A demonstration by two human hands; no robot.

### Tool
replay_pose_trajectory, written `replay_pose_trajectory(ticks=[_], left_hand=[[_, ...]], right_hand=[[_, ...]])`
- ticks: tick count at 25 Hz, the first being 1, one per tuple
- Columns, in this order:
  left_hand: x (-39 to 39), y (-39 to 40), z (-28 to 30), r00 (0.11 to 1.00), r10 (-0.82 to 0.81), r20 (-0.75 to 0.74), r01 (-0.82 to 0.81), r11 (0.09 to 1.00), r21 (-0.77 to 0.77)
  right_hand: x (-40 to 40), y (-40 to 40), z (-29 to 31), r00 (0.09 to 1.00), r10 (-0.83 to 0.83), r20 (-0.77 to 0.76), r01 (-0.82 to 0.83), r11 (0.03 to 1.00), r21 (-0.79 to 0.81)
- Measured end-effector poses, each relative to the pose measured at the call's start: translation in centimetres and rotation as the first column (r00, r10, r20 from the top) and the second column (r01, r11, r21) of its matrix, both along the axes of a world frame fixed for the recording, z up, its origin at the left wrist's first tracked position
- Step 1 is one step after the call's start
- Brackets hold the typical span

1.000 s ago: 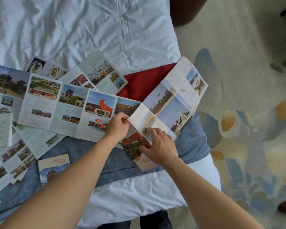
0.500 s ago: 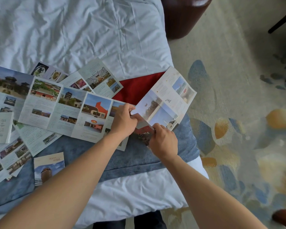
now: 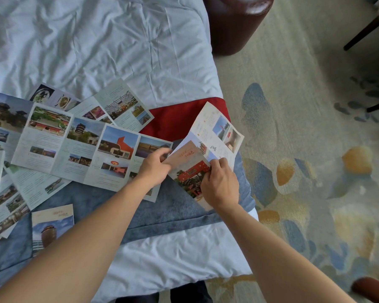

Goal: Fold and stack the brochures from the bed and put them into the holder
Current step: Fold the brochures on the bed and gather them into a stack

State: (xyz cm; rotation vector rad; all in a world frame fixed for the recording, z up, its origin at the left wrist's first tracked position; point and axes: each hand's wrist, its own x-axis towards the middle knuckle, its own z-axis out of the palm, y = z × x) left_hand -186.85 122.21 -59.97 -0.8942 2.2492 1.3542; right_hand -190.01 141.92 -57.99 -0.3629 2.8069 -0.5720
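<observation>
A: From the head camera, what are the hands doing?

B: Both are on one partly folded paper brochure with a red building on its cover panel (image 3: 192, 169), at the bed's right edge. The left hand (image 3: 154, 169) pinches the panel's upper left corner, its grip closed on the paper. The right hand (image 3: 220, 184) pinches the right edge, thumb on top, grip likewise closed on it.

A: And the rest of that brochure?

B: Its far panels rise tilted behind the cover, over a red cloth (image 3: 179, 119).

A: Where are the others?

B: A long unfolded brochure with photographs of temples and towers (image 3: 74, 147) lies flat to the left, under the left wrist, on the blue velvet bed runner (image 3: 118, 206). More open sheets overlap it, and a small folded brochure with a blue-sky cover (image 3: 52, 226) sits nearer, on the runner. White rumpled bedsheet (image 3: 118, 44) lies beyond.
</observation>
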Motion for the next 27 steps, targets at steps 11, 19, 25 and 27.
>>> replay_pose_trajectory(ticks=[11, 19, 25, 27], left_hand=[[-0.4, 0.5, 0.7, 0.957, -0.174, -0.231, 0.119, 0.965, -0.234], [-0.9, 1.2, 2.2, 0.837, -0.466, -0.287, 0.213, 0.760, -0.614], [-1.6, 0.7, 1.5, 0.995, 0.094, -0.031, -0.092, 0.994, 0.059], [-1.5, 0.7, 1.3, 0.991, 0.110, -0.074, -0.105, 0.992, 0.077]], right_hand=[[-0.8, -1.4, -0.5, 0.999, 0.029, -0.032, -0.029, 1.000, 0.003], [-0.2, -2.5, 1.1, 0.995, 0.058, -0.075, -0.063, 0.996, -0.066], [-0.7, -3.5, 2.1, 0.993, -0.113, -0.029, 0.104, 0.972, -0.210], [-0.7, -3.7, 1.9, 0.991, -0.132, -0.010, 0.128, 0.970, -0.205]])
